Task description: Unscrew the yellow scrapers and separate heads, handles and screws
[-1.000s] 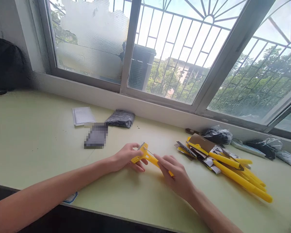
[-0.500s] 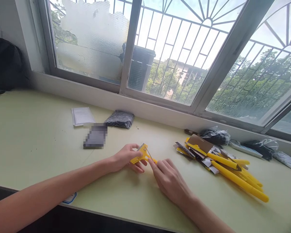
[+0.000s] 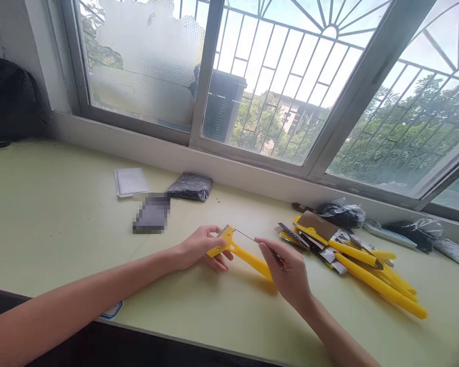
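A yellow scraper (image 3: 248, 259) with a metal edge at its head is held above the table, its long handle slanting down to the right. My left hand (image 3: 204, 248) is closed around the scraper's head, thumb and fingers on either side. In my right hand (image 3: 288, 270) is a thin screwdriver (image 3: 246, 234), its shaft pointing left and its tip by a small screw spot on the head. Whether the tip touches the screw I cannot tell. The end of the scraper's handle passes behind my right hand.
At right lies a pile of yellow scrapers (image 3: 382, 283) with cardboard and blade packs. Plastic-wrapped black bundles (image 3: 340, 214) sit along the window sill. Further left are a white padded packet (image 3: 132, 182), a black wrapped packet (image 3: 191, 186) and a blurred dark rectangle (image 3: 152, 214).
My right hand has moved right and slightly up, turning so the screwdriver shaft and the scraper's handle now show. My left hand keeps its hold on the scraper.
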